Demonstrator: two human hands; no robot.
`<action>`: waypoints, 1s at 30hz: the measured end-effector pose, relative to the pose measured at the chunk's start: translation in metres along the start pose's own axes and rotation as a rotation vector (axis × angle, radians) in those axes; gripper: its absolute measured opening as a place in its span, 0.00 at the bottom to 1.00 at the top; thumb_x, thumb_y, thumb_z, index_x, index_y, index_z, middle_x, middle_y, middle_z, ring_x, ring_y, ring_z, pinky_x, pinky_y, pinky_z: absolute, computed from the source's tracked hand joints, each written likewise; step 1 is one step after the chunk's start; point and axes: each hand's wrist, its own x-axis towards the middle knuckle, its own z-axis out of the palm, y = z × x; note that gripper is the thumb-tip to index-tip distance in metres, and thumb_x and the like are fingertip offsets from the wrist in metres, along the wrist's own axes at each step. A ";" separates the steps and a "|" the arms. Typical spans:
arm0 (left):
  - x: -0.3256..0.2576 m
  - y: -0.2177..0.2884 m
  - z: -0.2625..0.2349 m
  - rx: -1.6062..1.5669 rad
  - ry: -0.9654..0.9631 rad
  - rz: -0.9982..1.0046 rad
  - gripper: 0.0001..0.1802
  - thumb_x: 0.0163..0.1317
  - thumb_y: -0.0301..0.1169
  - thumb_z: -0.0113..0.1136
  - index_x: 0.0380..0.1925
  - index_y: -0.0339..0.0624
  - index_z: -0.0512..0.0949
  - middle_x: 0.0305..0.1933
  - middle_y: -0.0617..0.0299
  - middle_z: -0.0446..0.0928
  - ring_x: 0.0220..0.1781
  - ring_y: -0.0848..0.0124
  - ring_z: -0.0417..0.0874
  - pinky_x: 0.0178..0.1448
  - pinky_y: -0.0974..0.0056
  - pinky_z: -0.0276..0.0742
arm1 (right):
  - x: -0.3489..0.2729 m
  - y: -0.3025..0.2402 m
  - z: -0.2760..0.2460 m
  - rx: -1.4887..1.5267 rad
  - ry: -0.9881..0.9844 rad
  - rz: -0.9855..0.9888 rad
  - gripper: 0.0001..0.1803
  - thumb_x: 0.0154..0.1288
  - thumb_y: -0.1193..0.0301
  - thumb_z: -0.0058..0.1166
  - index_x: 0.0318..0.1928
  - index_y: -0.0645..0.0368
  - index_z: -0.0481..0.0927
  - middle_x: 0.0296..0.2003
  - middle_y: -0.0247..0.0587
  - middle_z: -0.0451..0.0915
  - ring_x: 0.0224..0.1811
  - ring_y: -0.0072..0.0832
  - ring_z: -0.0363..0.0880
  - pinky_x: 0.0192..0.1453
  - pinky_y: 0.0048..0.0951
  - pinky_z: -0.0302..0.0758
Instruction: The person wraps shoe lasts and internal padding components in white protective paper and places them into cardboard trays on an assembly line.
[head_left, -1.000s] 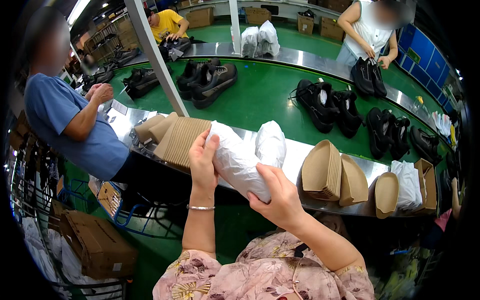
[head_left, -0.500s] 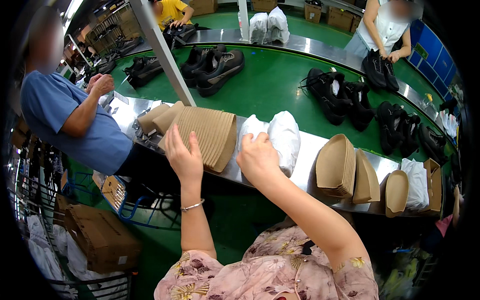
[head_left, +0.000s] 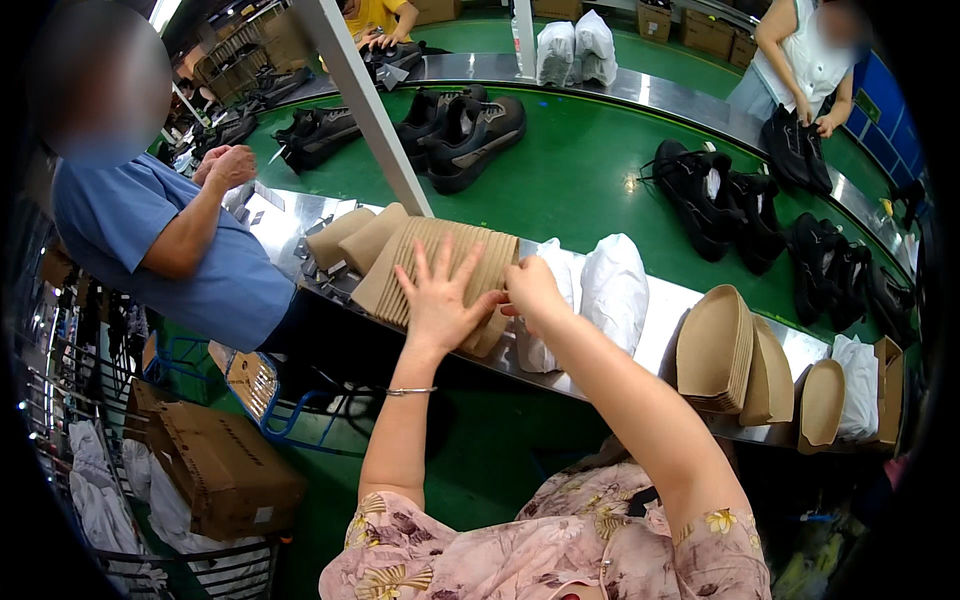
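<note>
A tight row of brown cardboard inserts (head_left: 400,262) stands on edge on the metal side of the workbench. My left hand (head_left: 445,305) lies over the row with its fingers spread wide. At the row's right end, my right hand (head_left: 536,293) is closed with thumb and fingers together, next to the left thumb. Whatever its fingertips hold is hidden. Just right of that hand stand two white paper-wrapped bundles, a nearer one (head_left: 540,345) partly behind my wrist and a fuller one (head_left: 614,300) beside it.
More cardboard inserts (head_left: 712,345) stand to the right, near another white bundle (head_left: 855,385). Black shoes (head_left: 690,195) sit on the green belt (head_left: 590,170). A slanted grey post (head_left: 365,110) rises behind the row. A person in blue (head_left: 180,240) stands at left; others work across the belt.
My right hand has left the white wrapped bundle and moved left to the end of the insert row. My left hand has spread its fingers over the row. The whole view has shifted slightly.
</note>
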 end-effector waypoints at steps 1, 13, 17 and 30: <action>-0.003 0.001 -0.001 0.027 0.005 0.005 0.34 0.54 0.60 0.52 0.60 0.64 0.66 0.69 0.52 0.53 0.71 0.41 0.42 0.63 0.27 0.34 | 0.009 -0.005 0.002 0.235 -0.103 0.260 0.13 0.61 0.77 0.39 0.44 0.74 0.68 0.38 0.58 0.73 0.33 0.43 0.78 0.25 0.37 0.77; -0.006 0.004 0.005 0.048 0.008 -0.024 0.30 0.56 0.58 0.51 0.58 0.64 0.69 0.68 0.51 0.56 0.71 0.41 0.44 0.63 0.28 0.32 | -0.001 0.000 -0.007 0.139 -0.038 0.162 0.11 0.64 0.73 0.38 0.31 0.69 0.70 0.23 0.47 0.74 0.19 0.32 0.78 0.19 0.30 0.77; -0.004 0.006 0.004 0.033 0.001 -0.017 0.30 0.57 0.56 0.51 0.59 0.61 0.69 0.68 0.50 0.56 0.71 0.40 0.43 0.63 0.27 0.32 | -0.009 0.001 -0.014 0.125 -0.042 0.135 0.12 0.65 0.72 0.38 0.37 0.71 0.69 0.25 0.48 0.75 0.21 0.31 0.79 0.19 0.27 0.76; 0.001 0.010 0.009 0.076 -0.036 -0.071 0.30 0.60 0.53 0.49 0.61 0.57 0.66 0.69 0.49 0.53 0.71 0.42 0.42 0.64 0.29 0.32 | -0.020 0.023 -0.019 0.330 0.099 0.065 0.09 0.64 0.73 0.39 0.35 0.69 0.68 0.28 0.45 0.73 0.22 0.28 0.75 0.21 0.27 0.76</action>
